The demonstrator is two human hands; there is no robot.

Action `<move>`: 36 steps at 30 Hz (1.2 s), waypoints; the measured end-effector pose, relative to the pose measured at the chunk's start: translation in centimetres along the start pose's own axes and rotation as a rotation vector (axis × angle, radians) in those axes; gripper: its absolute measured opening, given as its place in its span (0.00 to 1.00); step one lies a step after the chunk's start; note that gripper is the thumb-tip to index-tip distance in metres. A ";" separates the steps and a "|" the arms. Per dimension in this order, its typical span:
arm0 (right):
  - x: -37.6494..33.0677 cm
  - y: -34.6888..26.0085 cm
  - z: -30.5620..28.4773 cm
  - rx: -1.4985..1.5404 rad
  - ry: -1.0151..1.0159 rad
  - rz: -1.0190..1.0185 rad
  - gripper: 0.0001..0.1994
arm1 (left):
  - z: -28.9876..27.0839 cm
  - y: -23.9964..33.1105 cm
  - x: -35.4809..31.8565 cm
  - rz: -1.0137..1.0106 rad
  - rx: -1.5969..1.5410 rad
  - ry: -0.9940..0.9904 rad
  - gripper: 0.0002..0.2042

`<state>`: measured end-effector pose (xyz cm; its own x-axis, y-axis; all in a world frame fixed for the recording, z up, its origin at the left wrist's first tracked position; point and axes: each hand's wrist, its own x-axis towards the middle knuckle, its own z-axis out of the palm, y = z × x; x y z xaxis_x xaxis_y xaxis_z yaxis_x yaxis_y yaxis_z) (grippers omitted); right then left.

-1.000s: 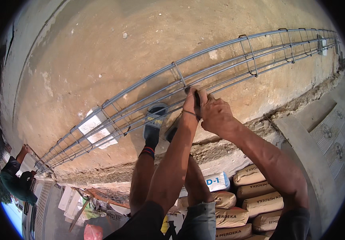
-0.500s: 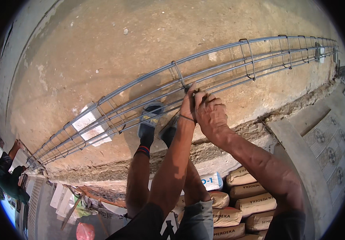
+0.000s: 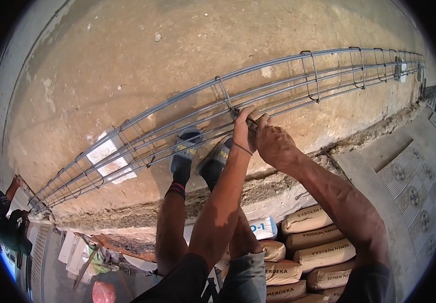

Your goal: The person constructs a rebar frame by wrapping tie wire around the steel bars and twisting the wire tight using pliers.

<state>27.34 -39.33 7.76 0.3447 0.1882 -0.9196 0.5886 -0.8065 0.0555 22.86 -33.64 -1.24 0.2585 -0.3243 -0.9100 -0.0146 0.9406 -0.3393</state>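
Observation:
A long steel rebar cage (image 3: 268,63) runs across the concrete from lower left to upper right, its bars joined by square wire stirrups. My left hand (image 3: 243,132) is closed at the near bars, its fingertips against the foot of one stirrup (image 3: 223,91). Right beside it, my right hand (image 3: 277,144) is a fist around a thin dark metal tool (image 3: 251,122), whose tip reaches in toward the left fingers. The tool's full shape is hidden by my hands.
My sandalled feet (image 3: 187,139) stand by the cage's near side, close to a broken slab edge. White pieces (image 3: 101,146) lie under the cage. Below are stacked brown paper sacks (image 3: 324,255) and a pink bag (image 3: 104,292). Another person (image 3: 8,222) is at the cage's left end.
My right fist has shifted slightly right and turned, baring more of the dark tool. My left hand stays at the same stirrup. The view has moved slightly.

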 end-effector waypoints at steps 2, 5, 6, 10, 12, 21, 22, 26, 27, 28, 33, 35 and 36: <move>-1.0 -1.5 -0.2 -0.423 0.222 0.021 0.19 | 0.1 0.6 0.7 -0.102 -0.058 -0.056 0.11; -1.7 -0.9 -2.3 -0.416 0.182 -0.126 0.21 | -0.4 0.9 2.1 -0.142 -0.074 -0.109 0.11; -2.2 -0.2 -3.0 -0.255 0.285 -0.111 0.20 | -0.7 0.7 2.4 -0.109 -0.083 -0.115 0.12; -0.6 3.7 -4.2 1.099 -0.664 0.093 0.16 | -2.3 0.5 2.4 -0.079 -0.007 -0.135 0.13; -0.6 3.4 -2.4 1.533 -0.818 0.078 0.16 | -2.6 0.8 1.8 -0.083 -0.021 -0.168 0.13; -1.0 -1.0 -1.7 -0.370 0.194 0.061 0.20 | 0.2 0.4 1.0 -0.018 0.111 0.069 0.12; -1.5 -1.5 -1.8 -0.433 0.216 0.034 0.24 | 0.2 0.7 1.3 -0.031 0.122 -0.002 0.12; -2.3 0.6 -2.2 0.022 0.210 -0.203 0.19 | -1.2 1.0 1.8 -0.032 0.031 -0.115 0.09; -1.9 1.8 -2.4 0.376 -0.037 -0.160 0.17 | -1.7 0.8 1.6 -0.048 0.001 -0.079 0.09; -0.9 3.0 -2.7 0.686 -0.364 -0.077 0.16 | -2.2 0.7 1.3 0.006 -0.019 -0.179 0.08; -0.7 2.1 -0.6 0.672 -0.287 -0.015 0.09 | -2.0 -0.9 0.1 0.047 0.017 -0.109 0.09; -1.7 0.0 0.5 0.078 0.047 -0.032 0.13 | -1.4 -0.9 0.2 0.033 0.121 0.002 0.09; -2.4 -1.0 0.8 -0.234 0.203 -0.011 0.16 | -1.3 -0.7 0.4 0.013 0.070 0.001 0.08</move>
<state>25.34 -39.42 9.57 0.4629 0.3230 -0.8255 0.7369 -0.6577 0.1559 21.72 -34.53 -1.69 0.2580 -0.3124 -0.9143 0.0501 0.9493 -0.3102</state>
